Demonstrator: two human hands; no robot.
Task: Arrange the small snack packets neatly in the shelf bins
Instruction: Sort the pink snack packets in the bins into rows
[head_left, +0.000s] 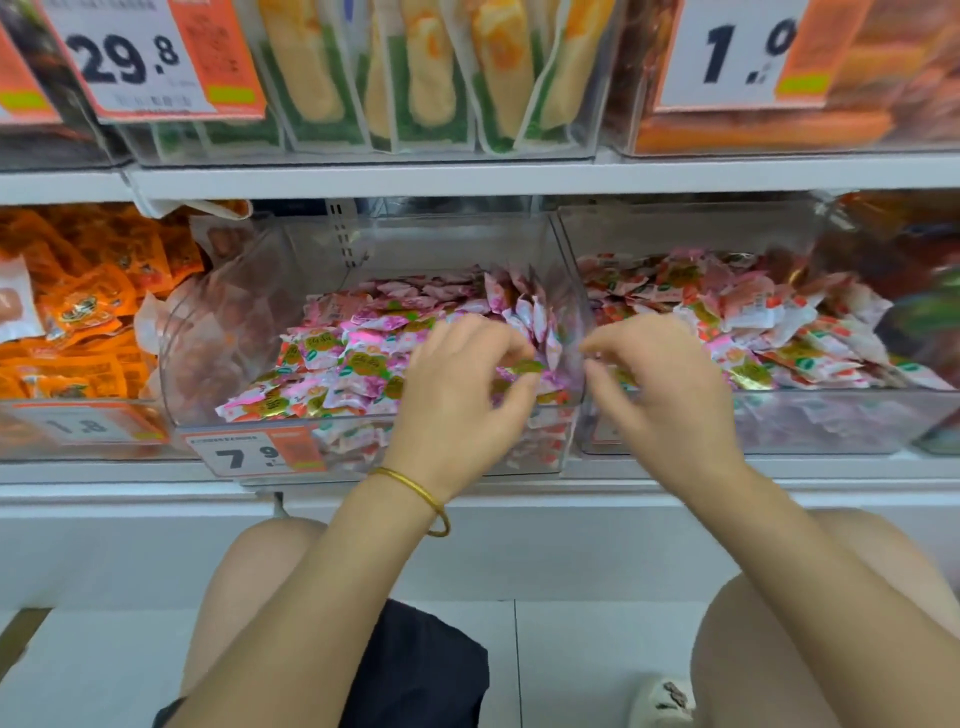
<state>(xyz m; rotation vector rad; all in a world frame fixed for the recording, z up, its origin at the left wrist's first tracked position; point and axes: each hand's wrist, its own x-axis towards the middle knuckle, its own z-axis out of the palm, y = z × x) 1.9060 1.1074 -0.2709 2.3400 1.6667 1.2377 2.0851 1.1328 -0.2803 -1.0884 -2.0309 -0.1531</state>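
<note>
A clear middle bin holds several small pink snack packets; some stand upright in a row along its right wall. My left hand, with a gold bangle on the wrist, is inside this bin and pinches a pink packet with a gold-green label between thumb and fingers. My right hand reaches over the divider into the right bin, fingers curled down over the red-and-white packets; whether it holds one is hidden.
Orange packets fill the left bin. A price tag reading 7.9 hangs on the middle bin's front. The upper shelf carries bins of long green-and-yellow packs and price cards. My knees are below, on a white tiled floor.
</note>
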